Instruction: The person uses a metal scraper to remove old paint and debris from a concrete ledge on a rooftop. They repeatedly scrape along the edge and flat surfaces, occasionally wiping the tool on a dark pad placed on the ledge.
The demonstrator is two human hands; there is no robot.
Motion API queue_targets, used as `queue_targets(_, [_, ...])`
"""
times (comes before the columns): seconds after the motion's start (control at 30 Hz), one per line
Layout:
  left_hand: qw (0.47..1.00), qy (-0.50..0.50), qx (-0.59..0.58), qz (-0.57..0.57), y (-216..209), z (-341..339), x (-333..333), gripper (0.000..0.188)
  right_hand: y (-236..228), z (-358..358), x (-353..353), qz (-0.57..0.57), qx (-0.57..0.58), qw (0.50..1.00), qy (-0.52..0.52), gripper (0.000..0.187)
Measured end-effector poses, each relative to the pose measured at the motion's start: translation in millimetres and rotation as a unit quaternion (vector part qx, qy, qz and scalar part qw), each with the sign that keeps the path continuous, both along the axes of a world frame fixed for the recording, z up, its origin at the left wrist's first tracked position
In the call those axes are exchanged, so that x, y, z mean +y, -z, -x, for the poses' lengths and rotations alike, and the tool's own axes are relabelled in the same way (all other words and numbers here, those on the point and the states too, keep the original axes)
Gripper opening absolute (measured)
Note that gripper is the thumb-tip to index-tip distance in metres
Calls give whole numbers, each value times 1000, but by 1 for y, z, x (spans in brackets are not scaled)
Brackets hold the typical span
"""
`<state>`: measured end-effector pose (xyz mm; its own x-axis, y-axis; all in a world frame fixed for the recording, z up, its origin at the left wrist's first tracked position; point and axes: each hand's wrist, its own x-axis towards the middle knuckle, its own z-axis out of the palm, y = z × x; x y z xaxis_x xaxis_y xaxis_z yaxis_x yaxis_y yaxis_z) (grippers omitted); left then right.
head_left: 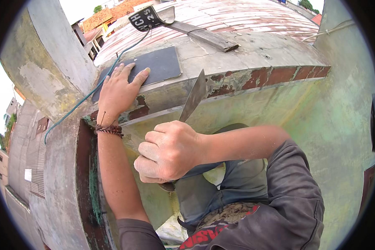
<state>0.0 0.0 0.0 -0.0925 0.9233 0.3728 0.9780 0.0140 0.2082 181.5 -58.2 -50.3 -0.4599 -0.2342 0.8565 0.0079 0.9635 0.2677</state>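
Observation:
My left hand (pixel 121 86) lies with its fingers stretched over the ledge, partly on a flat dark grey board (pixel 160 65) and beside a blue-green cable (pixel 81 101). A beaded bracelet (pixel 109 130) circles that wrist. My right hand (pixel 168 150), whitish with dust, is closed in a fist in front of my body. Out of its top rises the thin metal blade of a scraper (pixel 194 96), tilted up to the right. The blade's far end overlaps the ledge in view; whether it touches cannot be told. My fist hides most of the handle.
The concrete ledge (pixel 221 62) has flaking red-brown paint along its front edge. A weathered wooden plank (pixel 204 35) and a black plate with white markings (pixel 145 18) lie farther back. Walls flank me, with a pillar (pixel 50 54) at left and corrugated roofing (pixel 237 16) beyond.

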Motion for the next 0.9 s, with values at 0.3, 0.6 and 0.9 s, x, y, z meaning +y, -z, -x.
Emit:
queue_targets(0.3, [1000, 9, -3, -8, -6, -6, -2, 76, 20, -46, -26, 350, -112, 914, -171, 27])
queue_targets(0.6, [999, 27, 25, -30, -1, -1, -3, 69, 79, -119, -3, 637, -70, 763, -87, 37])
queue_targets(0.9, [999, -3, 45, -26, 1, -4, -3, 57, 41, -146, 22, 701, 231, 620, -266, 40])
